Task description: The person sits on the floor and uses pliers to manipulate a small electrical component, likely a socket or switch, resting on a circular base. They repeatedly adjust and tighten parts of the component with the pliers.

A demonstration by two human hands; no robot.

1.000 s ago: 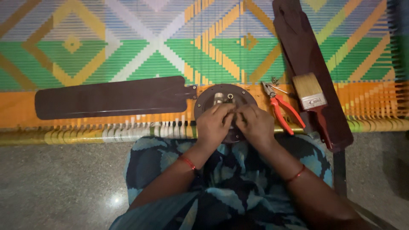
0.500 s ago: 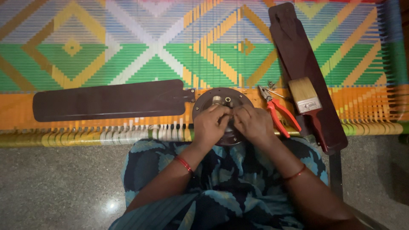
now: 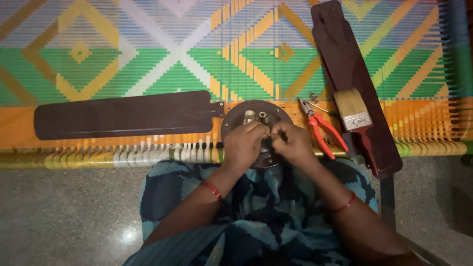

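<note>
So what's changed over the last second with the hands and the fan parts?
Hardly anything. Both hands, left hand and right hand, stay together over the round fan motor, fingertips shifting slightly. The attached blade, loose blade, pliers and brush lie unmoved.

Red-handled pliers [image 3: 322, 130] lie on the woven cot [image 3: 148, 54] at three o'clock, a paintbrush [image 3: 355, 118] just beyond them across a detached dark blade [image 3: 352, 79]. A few small screws [image 3: 313, 97] sit at two o'clock.

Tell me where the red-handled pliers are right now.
In the head view, the red-handled pliers lie on the woven cot right of centre, between the round fan motor and the paintbrush, just beyond the right hand.
</note>
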